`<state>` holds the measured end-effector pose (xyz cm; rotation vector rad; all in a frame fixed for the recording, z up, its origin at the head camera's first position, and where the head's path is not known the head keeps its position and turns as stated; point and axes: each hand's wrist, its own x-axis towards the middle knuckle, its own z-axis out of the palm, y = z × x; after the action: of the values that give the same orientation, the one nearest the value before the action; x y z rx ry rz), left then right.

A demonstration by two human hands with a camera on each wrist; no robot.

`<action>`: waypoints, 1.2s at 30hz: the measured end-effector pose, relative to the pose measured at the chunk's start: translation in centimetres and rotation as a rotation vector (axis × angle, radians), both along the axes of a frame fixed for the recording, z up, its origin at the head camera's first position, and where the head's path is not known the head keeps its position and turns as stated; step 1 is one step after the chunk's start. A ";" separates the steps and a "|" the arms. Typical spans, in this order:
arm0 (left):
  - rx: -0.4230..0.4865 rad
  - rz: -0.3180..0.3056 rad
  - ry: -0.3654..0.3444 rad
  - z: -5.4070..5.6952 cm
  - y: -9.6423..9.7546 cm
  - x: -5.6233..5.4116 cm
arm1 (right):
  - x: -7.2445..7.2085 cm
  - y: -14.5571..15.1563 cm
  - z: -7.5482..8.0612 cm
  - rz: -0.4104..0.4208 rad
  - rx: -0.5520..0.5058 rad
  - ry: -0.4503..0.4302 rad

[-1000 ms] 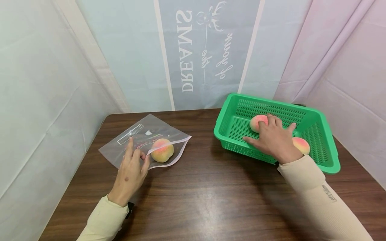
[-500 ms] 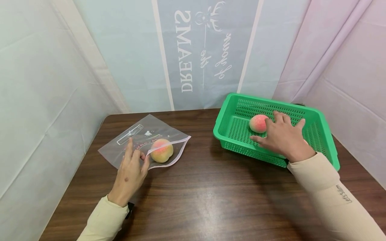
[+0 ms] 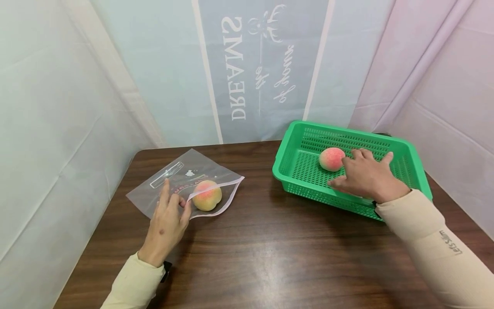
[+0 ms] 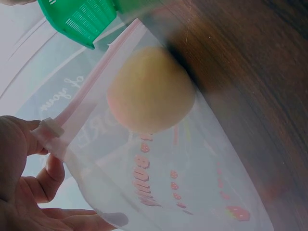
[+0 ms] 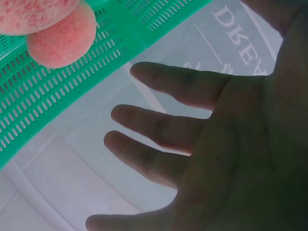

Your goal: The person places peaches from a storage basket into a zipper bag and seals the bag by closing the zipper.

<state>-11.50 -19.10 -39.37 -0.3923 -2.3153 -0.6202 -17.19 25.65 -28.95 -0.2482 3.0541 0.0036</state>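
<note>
My left hand (image 3: 166, 227) pinches the corner of a clear zip bag (image 3: 154, 197) between thumb and a finger, right by the slider (image 4: 50, 127); its index finger extends over the bag. Inside the bag, near its parted mouth, lies a yellow-pink peach (image 3: 207, 195). My right hand (image 3: 368, 176) is spread over the green basket (image 3: 305, 182), palm down, holding nothing. Left of its fingertips, a pink peach (image 3: 332, 159) rests on the basket floor. The right wrist view shows two peaches in the basket, the smaller-looking peach (image 5: 65, 41) partly covered by the other; in the head view my hand hides one.
The basket stands at the back right of the brown wooden table (image 3: 254, 249), and the bag lies toward the back left. A printed cloth (image 3: 270, 86) hangs behind the table, with pale cloth walls at both sides.
My right hand has shifted right and toward me over the basket, uncovering the left peach and covering the right one. My left hand and the bag have stayed in place.
</note>
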 end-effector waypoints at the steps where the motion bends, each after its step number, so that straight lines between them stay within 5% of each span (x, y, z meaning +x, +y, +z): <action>1: 0.001 0.001 -0.001 0.0 0.0 0.0 | 0.0 0.0 0.0 0.006 0.005 -0.003; 11: 0.007 0.007 -0.019 0.0 0.0 -0.1 | -1.2 0.3 0.1 0.099 0.091 -0.102; 19: 0.011 0.013 -0.034 0.1 0.0 0.0 | -2.2 0.6 0.0 0.094 0.122 -0.198; 36: 0.009 0.023 -0.036 0.0 0.0 0.1 | -2.7 0.8 -1.1 0.087 0.184 -0.264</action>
<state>-11.39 -19.08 -39.33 -0.3531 -2.3472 -0.6308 -19.88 26.44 -30.06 -0.3389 2.7559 0.2368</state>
